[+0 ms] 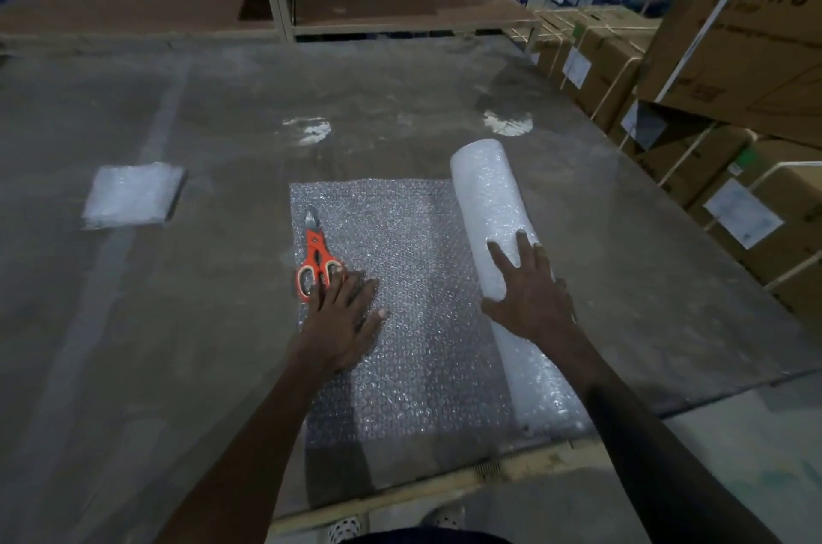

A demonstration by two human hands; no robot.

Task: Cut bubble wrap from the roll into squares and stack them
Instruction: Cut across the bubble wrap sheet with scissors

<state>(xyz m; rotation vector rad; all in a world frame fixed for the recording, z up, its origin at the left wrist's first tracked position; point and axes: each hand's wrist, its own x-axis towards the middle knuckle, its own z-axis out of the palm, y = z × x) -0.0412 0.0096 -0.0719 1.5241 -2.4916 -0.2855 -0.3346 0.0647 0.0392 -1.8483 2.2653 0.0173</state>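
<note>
Bubble wrap roll, a white cylinder, lies on the grey worktop with a dimpled, translucent sheet unrolled to its left. Right hand rests on the roll, fingers spread. Left hand presses the sheet flat, fingers splayed, touching orange-handled scissors. Stack of cut squares far left.

1. Left hand: palm down, fingers spread and flat, forearm reaching in from the tabletop's near edge.
2. Right hand: palm down, fingers splayed and slightly arched, forearm extended from the near right corner.
</note>
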